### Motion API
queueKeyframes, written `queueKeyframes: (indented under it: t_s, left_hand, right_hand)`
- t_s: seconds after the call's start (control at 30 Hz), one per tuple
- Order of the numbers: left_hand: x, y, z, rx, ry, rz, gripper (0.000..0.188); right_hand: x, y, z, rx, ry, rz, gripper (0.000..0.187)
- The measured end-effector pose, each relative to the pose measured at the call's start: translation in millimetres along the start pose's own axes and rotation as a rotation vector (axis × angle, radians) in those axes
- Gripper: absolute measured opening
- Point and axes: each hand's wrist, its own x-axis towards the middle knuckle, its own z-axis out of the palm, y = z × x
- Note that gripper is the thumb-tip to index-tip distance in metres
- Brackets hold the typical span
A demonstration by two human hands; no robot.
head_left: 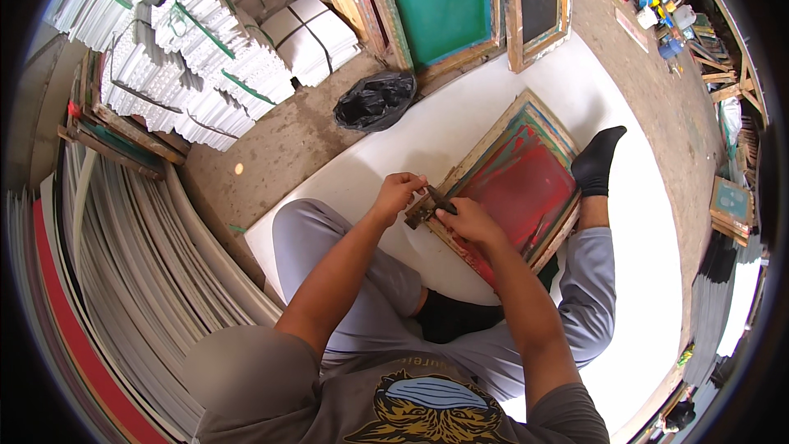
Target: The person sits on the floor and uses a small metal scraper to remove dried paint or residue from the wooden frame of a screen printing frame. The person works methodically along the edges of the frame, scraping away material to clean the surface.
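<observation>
A wooden-framed printing screen [514,189] with red-smeared mesh lies tilted on the white sheet in front of me, near my outstretched foot. My right hand [472,222] is closed round a dark hand tool [442,201], whose exact kind I cannot make out. It is over the frame's near left corner, where a short brownish piece [417,215] shows. Just left of the tool, my left hand [400,195] is closed in a pinch at its upper end. Whatever sits between those fingertips is too small to name.
Around me spreads a white sheet [641,279]. Beyond its far edge are a black plastic bag [375,101] and a green screen [436,4]. Bundled white sheets [185,57] stand at the far left, stacked boards [156,255] at the left. Paint containers [649,16] crowd the far right.
</observation>
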Motion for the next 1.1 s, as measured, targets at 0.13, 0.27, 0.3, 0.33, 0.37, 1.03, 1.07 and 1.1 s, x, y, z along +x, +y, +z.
queueKeyframes:
  t_s: [0.13,0.27,0.3,0.33,0.37,1.03,1.07,1.1]
  left_hand:
    - [-3,0,1,0.021,0.060,-0.007,0.032]
    - [3,-3,-3,0.098,0.185,0.036,0.035]
    - [1,1,1,0.093,0.157,0.027,0.037]
    - [-1,7,5,0.089,0.129,0.019,0.039]
    - [-3,10,9,0.085,0.101,0.010,0.041]
    - [-12,13,56,0.494,-0.181,0.066,0.040]
    - [-11,6,60,0.328,-0.223,0.018,0.043]
    - [-9,-1,67,0.209,-0.236,-0.070,0.045]
  right_hand:
    - [-15,-5,-16,0.529,-0.101,0.249,0.038]
    - [-18,4,-17,0.576,-0.144,0.278,0.042]
    - [-18,0,-15,0.585,-0.145,0.284,0.042]
    - [-18,-4,-12,0.595,-0.146,0.289,0.043]
    - [-17,-8,-10,0.607,-0.161,0.283,0.043]
    - [-4,-26,-75,0.603,-0.252,0.734,0.041]
    - [1,-24,-74,0.597,-0.274,0.745,0.041]
    - [5,-19,-75,0.596,-0.291,0.757,0.041]
